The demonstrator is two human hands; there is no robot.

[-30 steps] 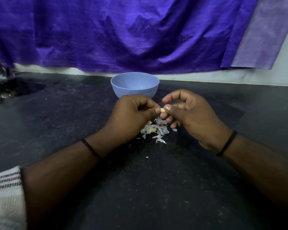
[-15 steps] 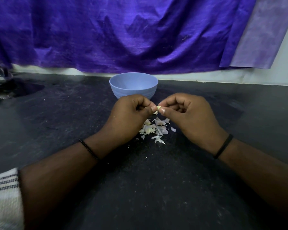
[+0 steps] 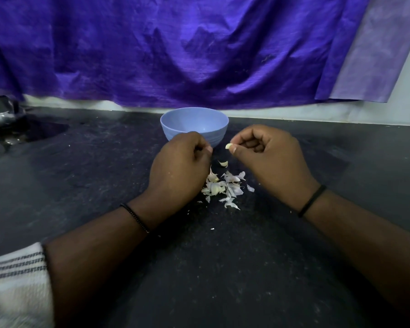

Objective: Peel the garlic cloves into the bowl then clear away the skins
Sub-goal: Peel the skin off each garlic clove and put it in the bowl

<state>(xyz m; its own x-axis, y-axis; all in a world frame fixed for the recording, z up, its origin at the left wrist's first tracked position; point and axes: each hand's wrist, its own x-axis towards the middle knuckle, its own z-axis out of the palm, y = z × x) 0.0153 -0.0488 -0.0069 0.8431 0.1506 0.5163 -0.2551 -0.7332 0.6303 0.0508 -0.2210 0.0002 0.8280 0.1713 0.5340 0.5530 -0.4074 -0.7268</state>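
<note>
My right hand (image 3: 268,157) pinches a small pale garlic clove (image 3: 228,146) between thumb and forefinger, just right of the blue bowl (image 3: 194,119). My left hand (image 3: 180,166) is curled, thumb against forefinger, a short gap left of the clove; whether it holds a scrap of skin I cannot tell. A single piece of skin (image 3: 223,163) lies on the dark counter between my hands. Below it sits a pile of white garlic skins (image 3: 225,188) with a few pale bits mixed in. The bowl's inside looks bare from here.
A dark speckled counter (image 3: 104,185) runs to a wall draped with purple cloth (image 3: 175,48). A shiny metal vessel (image 3: 0,112) stands at the far left by a wet patch. Tiny skin flecks (image 3: 212,229) lie nearer to me.
My hands have pulled apart; the clove stays with my right hand. A piece of skin now lies on the counter between them, above the pile.
</note>
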